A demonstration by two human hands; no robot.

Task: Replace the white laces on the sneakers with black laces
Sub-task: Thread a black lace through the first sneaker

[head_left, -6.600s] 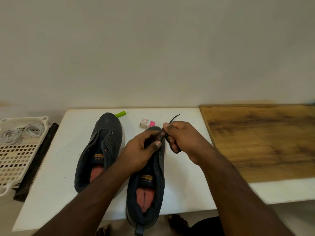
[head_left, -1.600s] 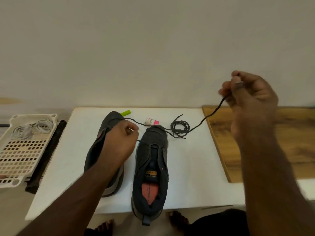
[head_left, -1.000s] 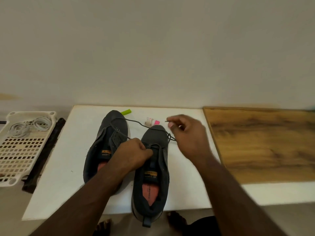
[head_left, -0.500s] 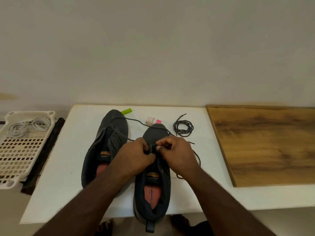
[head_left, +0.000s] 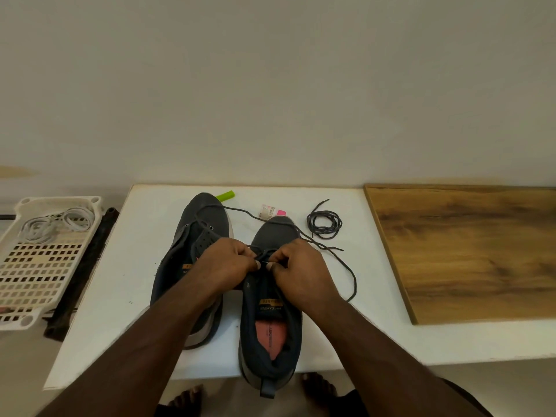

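Observation:
Two dark grey sneakers lie side by side on the white table (head_left: pixel 114 296). Over the eyelets of the right sneaker (head_left: pixel 273 320) my left hand (head_left: pixel 227 264) and my right hand (head_left: pixel 298 270) meet, fingers curled, each pinching the black lace (head_left: pixel 346 272) threaded through that shoe. One end of the lace trails across the toe of the left sneaker (head_left: pixel 192 236); the other loops out on the table to the right. A second black lace (head_left: pixel 324 223) lies coiled beyond the right shoe. The white laces (head_left: pixel 51 225) sit in a white plastic basket (head_left: pixel 33 266) at the left.
A green marker (head_left: pixel 225 195) and a small white tube with a pink label (head_left: pixel 272 211) lie near the wall behind the shoes. A wooden board (head_left: pixel 469 251) covers the table's right side. A dark bar (head_left: pixel 81 275) lies between basket and table. Bare feet show under the table's front edge.
My right hand, which earlier pulled the lace up high to the right, has come back down to the right shoe's eyelets. Both hands now work together there.

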